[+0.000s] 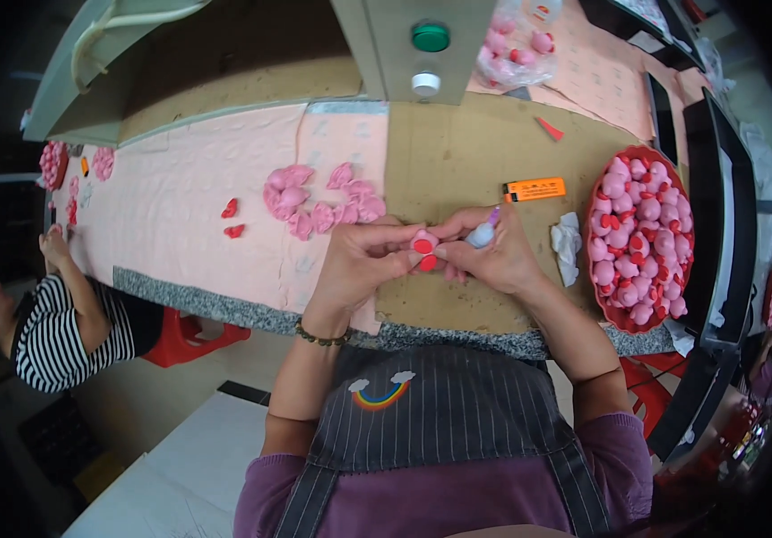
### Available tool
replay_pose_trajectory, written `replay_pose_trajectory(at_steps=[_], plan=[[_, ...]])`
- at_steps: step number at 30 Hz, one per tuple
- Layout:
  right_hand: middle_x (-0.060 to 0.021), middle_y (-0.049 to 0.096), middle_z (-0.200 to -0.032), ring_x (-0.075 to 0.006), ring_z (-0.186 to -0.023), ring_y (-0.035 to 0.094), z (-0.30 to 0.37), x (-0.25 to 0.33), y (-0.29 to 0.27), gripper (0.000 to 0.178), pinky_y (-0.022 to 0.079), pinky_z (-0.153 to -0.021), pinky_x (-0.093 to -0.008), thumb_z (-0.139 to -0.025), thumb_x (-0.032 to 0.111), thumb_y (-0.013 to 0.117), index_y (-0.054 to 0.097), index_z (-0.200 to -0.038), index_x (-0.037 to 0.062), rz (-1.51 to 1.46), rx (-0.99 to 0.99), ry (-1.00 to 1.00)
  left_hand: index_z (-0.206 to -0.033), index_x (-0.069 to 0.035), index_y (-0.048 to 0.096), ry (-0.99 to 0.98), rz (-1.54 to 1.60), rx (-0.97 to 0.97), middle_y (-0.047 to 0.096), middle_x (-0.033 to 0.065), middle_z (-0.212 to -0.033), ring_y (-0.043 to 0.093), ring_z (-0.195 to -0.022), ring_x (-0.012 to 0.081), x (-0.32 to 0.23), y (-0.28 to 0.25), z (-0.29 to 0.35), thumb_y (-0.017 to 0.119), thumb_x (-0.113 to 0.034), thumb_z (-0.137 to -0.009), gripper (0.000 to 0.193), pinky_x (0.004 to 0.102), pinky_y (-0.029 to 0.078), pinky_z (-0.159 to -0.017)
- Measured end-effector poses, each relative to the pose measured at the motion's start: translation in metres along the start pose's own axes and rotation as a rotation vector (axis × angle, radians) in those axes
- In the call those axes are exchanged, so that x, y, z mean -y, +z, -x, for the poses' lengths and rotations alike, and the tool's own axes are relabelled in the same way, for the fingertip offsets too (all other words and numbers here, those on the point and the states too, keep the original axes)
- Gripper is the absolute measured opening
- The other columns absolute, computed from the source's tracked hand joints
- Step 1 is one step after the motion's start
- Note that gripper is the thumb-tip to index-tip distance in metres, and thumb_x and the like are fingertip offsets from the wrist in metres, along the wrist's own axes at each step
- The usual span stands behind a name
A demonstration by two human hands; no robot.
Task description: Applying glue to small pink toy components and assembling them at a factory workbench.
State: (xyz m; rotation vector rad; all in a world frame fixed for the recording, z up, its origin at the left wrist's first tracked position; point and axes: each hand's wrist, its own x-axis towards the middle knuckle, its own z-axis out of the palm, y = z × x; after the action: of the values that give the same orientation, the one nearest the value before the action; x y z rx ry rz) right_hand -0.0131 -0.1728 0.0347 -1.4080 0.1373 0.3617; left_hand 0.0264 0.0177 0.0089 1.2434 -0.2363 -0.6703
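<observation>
In front of my chest, my left hand (356, 266) pinches a small pink toy figure (424, 239) with red oval parts. My right hand (493, 255) meets it there, its thumb and fingertips against the toy's red part. Tucked in that same hand is a small pale-blue bottle (480, 236) with a purple tip, pointing up and away. Beyond my left hand lie several loose pink toy pieces (321, 218) in a rough curve. Two small red pieces (232, 209) sit left of them.
To the right stands a red basket (595, 291) heaped with pink toys. Near it are an orange box-shaped item (536, 188), crumpled tissue (566, 248) and a red pointed piece (549, 129). A grey post (426, 54) rises ahead. Another person (63, 327) works at far left.
</observation>
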Motion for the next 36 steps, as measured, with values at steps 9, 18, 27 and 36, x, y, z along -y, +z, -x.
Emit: replay_pose_trajectory(at_steps=[9,18,27,36], plan=[[-0.0102,0.062,-0.075,-0.0148,-0.061,0.060,-0.015,-0.014,-0.009,0.018,0.049,-0.054,-0.0283,-0.082,0.009,0.061,0.055,-0.098,0.0020,-0.690,0.006,0.048,-0.102,0.002,0.053,0.263,0.182,-0.125,0.060,0.0126,-0.100,0.060,-0.088,0.0161,-0.036,0.037,0.000,0.059,0.005,-0.076,0.027,0.0283,0.049,-0.077],[-0.0150,0.059,-0.094,-0.0228,-0.079,0.059,-0.023,-0.034,-0.011,0.044,0.047,-0.068,-0.0325,-0.074,-0.006,0.056,0.045,-0.117,-0.0024,-0.586,0.141,-0.125,-0.094,0.000,0.053,0.504,-0.609,0.291,0.057,0.0128,-0.085,0.060,-0.069,0.0265,-0.007,0.180,-0.063,0.062,-0.001,-0.072,0.024,0.0347,0.049,-0.062],[-0.0154,0.060,-0.090,-0.0220,-0.074,0.058,-0.022,-0.048,-0.011,0.027,0.047,-0.067,-0.0316,-0.075,-0.005,0.057,0.053,-0.102,-0.0041,-0.755,-0.047,-0.103,-0.091,-0.001,0.059,0.631,-0.540,0.010,0.058,0.0097,-0.088,0.058,-0.072,0.0183,-0.047,0.087,-0.006,0.064,-0.002,-0.074,0.018,0.0266,0.046,-0.064],[-0.0132,0.061,-0.085,-0.0191,-0.069,0.058,-0.020,-0.011,0.011,0.021,0.047,-0.063,-0.0283,-0.075,0.000,0.062,0.055,-0.094,-0.0038,-0.330,0.077,-0.078,-0.084,0.001,0.061,0.465,-0.876,-0.921,0.058,0.0061,-0.081,0.054,-0.066,0.0102,-0.044,-0.107,0.060,0.061,0.004,-0.074,0.011,0.0218,0.045,-0.061]])
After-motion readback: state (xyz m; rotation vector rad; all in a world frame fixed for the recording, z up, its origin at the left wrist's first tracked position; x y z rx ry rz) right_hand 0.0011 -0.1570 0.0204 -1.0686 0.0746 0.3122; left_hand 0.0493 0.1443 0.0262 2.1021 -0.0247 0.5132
